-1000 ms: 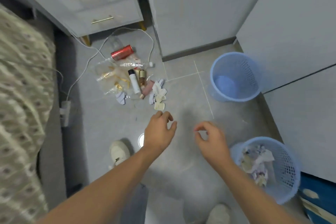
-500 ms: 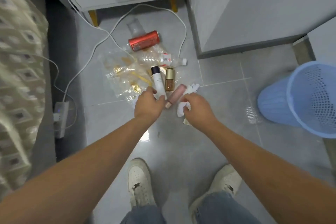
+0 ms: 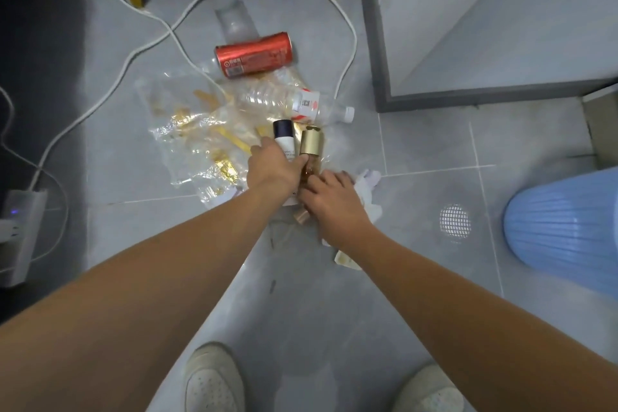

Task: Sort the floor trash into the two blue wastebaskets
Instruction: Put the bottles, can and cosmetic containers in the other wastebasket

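Left hand [image 3: 272, 170] grasps the white tube with dark cap [image 3: 285, 140] on the floor. Right hand [image 3: 329, 201] seems to curl on a pink tube, mostly hidden. One blue wastebasket [image 3: 565, 227] lies at right.

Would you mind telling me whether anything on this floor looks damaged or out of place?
Yes: the red can lies on its side with a dented wall, and a white cable loops through the litter, passing under the clear bottle, so it could snag.
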The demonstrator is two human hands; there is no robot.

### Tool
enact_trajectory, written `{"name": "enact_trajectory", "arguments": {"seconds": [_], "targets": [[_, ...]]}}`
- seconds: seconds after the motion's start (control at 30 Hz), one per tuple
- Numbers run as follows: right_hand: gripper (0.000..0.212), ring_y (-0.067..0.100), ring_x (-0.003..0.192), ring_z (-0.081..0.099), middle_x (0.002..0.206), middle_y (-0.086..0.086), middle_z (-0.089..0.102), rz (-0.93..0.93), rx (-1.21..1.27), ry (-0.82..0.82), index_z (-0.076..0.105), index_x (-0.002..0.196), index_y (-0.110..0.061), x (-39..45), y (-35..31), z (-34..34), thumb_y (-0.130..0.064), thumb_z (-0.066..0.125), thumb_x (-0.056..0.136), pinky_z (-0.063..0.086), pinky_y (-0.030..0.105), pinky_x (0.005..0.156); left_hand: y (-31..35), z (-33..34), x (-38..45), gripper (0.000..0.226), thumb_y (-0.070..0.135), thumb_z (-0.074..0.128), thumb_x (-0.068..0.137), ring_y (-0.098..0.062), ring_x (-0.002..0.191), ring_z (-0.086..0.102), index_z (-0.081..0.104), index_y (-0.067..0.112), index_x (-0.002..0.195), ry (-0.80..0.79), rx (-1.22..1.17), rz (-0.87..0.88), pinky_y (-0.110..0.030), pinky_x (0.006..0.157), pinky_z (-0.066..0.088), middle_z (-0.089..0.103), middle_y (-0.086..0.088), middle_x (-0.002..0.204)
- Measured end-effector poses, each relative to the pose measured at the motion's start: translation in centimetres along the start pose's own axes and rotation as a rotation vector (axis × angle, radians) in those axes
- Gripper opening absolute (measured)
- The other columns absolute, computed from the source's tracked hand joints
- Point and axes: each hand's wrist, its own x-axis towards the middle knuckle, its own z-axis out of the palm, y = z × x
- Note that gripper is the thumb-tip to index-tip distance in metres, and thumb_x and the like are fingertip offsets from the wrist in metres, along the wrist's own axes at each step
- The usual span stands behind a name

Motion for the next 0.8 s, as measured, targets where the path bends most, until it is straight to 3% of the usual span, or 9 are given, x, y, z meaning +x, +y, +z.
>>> {"name": "enact_trajectory", "arguments": {"seconds": [0.2, 0.33, 0.43, 0.57, 0.67, 0.8], "targets": [[0.041, 0.031, 0.103, 0.053, 0.112, 0.004, 0.060, 0.047, 0.062, 0.093, 0.063, 0.109, -0.019, -1.2, -0.2, -1.2, -0.010, 0.077, 0.072, 0.046, 0.048, 0.086, -0.2, -0.1, 0.1, 0.047, 0.039, 0.068, 0.093, -0.038, 0.107, 0.065, 0.056, 0.004, 0.121, -0.071, -0.021, -0.036, -0.036, 0.074, 0.045, 0.066, -0.018, 0.116], [0.034, 0.027, 0.094, 0.053, 0.109, 0.003, 0.056, 0.110, 0.214, 0.225, 0.055, 0.108, -0.017, -3.2, -1.0, -4.3, -0.004, 0.068, 0.079, 0.047, 0.040, 0.075, 0.2, -2.9, -3.8, 0.048, 0.034, 0.071, 0.084, -0.036, 0.094, 0.064, 0.049, 0.005, 0.116, 0.025, -0.071, 0.009, -0.039, 0.072, 0.048, 0.063, -0.015, 0.108], [0.026, 0.022, 0.094, 0.055, 0.109, -0.002, 0.057, 0.266, 0.448, 0.369, 0.054, 0.111, -0.018, -5.6, -1.6, -7.6, -0.007, 0.064, 0.090, 0.048, 0.036, 0.071, 1.4, -6.1, -8.6, 0.040, 0.027, 0.070, 0.080, -0.028, 0.084, 0.059, 0.047, 0.014, 0.110, 0.090, -0.193, 0.126, -0.036, 0.067, 0.044, 0.060, -0.007, 0.099], [0.022, 0.018, 0.086, 0.058, 0.101, -0.004, 0.060, 0.467, 0.703, 0.536, 0.051, 0.106, -0.020, -10.2, -1.4, -13.4, -0.017, 0.066, 0.091, 0.052, 0.041, 0.072, 5.2, -9.3, -15.7, 0.039, 0.022, 0.072, 0.079, -0.019, 0.083, 0.058, 0.047, 0.026, 0.108, 0.088, -0.270, 0.374, -0.036, 0.067, 0.049, 0.058, 0.005, 0.095], [0.026, 0.016, 0.085, 0.059, 0.096, -0.005, 0.058, 0.566, 0.795, 0.613, 0.048, 0.102, -0.022, -15.0, 0.3, -18.2, -0.021, 0.071, 0.089, 0.056, 0.042, 0.074, 9.9, -10.4, -20.9, 0.041, 0.024, 0.079, 0.080, -0.010, 0.086, 0.060, 0.049, 0.032, 0.108, 0.042, -0.300, 0.502, -0.037, 0.073, 0.054, 0.061, 0.011, 0.095], [0.036, 0.014, 0.095, 0.061, 0.108, -0.005, 0.057, 0.646, 0.801, 0.767, 0.055, 0.114, -0.023, -22.2, 4.6, -23.4, -0.018, 0.076, 0.086, 0.059, 0.039, 0.078, 17.8, -8.9, -26.6, 0.034, 0.027, 0.078, 0.083, -0.009, 0.087, 0.062, 0.052, 0.035, 0.102, -0.064, -0.362, 0.647, -0.039, 0.072, 0.055, 0.063, 0.015, 0.092]]}}
